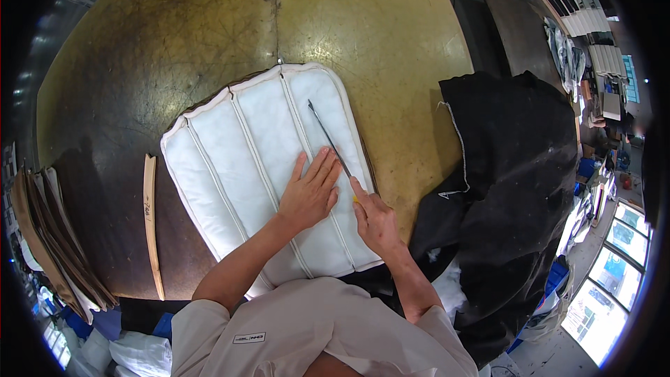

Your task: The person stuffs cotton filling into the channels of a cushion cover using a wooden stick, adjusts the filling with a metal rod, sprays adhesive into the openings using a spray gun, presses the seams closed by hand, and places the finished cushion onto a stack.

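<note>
Shirt (pixel 314 314) overlaps padded panel (pixel 255 160) beside black fabric (pixel 516 181)

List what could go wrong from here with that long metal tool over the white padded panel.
The slim metal tool in the right hand runs close by the fingertips of the left hand, so a slip might nick them.

Its narrow tip is over the soft white padded panel and could snag or pierce the surface; whether it touches now is hard to tell.
</note>
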### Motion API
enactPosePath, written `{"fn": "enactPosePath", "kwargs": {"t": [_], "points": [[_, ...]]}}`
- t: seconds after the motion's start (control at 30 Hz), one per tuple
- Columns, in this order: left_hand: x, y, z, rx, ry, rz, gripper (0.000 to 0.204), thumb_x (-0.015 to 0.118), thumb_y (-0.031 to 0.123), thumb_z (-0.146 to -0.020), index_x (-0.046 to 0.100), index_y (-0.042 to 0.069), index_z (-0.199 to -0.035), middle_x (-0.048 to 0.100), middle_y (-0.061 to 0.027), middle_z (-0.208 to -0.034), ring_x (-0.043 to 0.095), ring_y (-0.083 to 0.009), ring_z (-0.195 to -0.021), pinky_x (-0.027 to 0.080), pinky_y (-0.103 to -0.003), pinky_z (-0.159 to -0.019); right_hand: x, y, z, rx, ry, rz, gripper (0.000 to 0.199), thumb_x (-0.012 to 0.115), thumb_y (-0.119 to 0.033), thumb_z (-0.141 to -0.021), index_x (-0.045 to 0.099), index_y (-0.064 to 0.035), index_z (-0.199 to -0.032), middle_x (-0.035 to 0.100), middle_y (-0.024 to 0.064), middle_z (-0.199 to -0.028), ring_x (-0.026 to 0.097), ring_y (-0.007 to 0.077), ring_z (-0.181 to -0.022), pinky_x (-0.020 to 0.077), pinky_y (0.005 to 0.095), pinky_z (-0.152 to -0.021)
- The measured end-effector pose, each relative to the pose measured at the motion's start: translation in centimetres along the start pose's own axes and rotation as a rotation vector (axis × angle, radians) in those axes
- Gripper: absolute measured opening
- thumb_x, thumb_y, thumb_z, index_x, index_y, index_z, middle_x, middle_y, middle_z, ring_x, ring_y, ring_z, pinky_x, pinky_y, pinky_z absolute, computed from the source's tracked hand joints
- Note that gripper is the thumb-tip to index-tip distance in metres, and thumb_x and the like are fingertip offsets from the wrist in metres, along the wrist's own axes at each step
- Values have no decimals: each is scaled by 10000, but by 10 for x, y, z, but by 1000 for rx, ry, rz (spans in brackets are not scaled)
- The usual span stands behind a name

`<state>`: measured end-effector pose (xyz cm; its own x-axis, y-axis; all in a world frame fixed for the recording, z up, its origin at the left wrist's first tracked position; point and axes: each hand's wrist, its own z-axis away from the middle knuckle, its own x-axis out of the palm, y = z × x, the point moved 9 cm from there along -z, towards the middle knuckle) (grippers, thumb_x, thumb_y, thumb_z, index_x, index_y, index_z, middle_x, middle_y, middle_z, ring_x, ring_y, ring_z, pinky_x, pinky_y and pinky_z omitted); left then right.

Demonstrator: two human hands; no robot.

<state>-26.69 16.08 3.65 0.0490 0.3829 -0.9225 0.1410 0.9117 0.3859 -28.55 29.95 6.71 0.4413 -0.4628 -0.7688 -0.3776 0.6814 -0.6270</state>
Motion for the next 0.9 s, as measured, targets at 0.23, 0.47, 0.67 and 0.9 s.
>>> {"fn": "enactPosePath", "kwargs": {"t": [0.23, 0.47, 0.67, 0.9], "points": [[-4, -3, 3, -11, 1, 11, 562, 588, 278, -946, 511, 23, -1440, 433, -141, -1570, 300, -276, -1522, 187, -566, -1226, -18, -6, 13, -33, -46, 27, 624, 677, -43, -907, 526, -193, -1494, 596, 124, -776, 630, 321, -647, 537, 438, -590], [-5, -2, -2, -8, 31, 18, 562, 598, 265, -934, 514, 26, -1436, 456, -139, -1548, 307, -280, -1517, 204, -575, -1217, 7, 11, 17, -141, 120, -119, 610, 684, -47, -905, 533, -159, -1485, 609, 138, -791, 635, 317, -671, 545, 432, -599], [-2, -2, -1, -12, 35, 20, 560, 595, 265, -933, 518, 26, -1433, 458, -142, -1544, 315, -281, -1515, 207, -578, -1214, 16, 0, -13, -138, 106, -118, 608, 688, -25, -906, 532, -139, -1482, 624, 140, -808, 646, 313, -696, 551, 424, -607], [-2, -3, 1, -5, 23, 31, 575, 594, 269, -937, 507, 13, -1444, 441, -157, -1563, 316, -277, -1518, 203, -580, -1214, 10, 2, -21, -164, 138, -164, 594, 674, -56, -926, 521, -153, -1492, 624, 139, -798, 645, 324, -686, 548, 426, -604]]}}
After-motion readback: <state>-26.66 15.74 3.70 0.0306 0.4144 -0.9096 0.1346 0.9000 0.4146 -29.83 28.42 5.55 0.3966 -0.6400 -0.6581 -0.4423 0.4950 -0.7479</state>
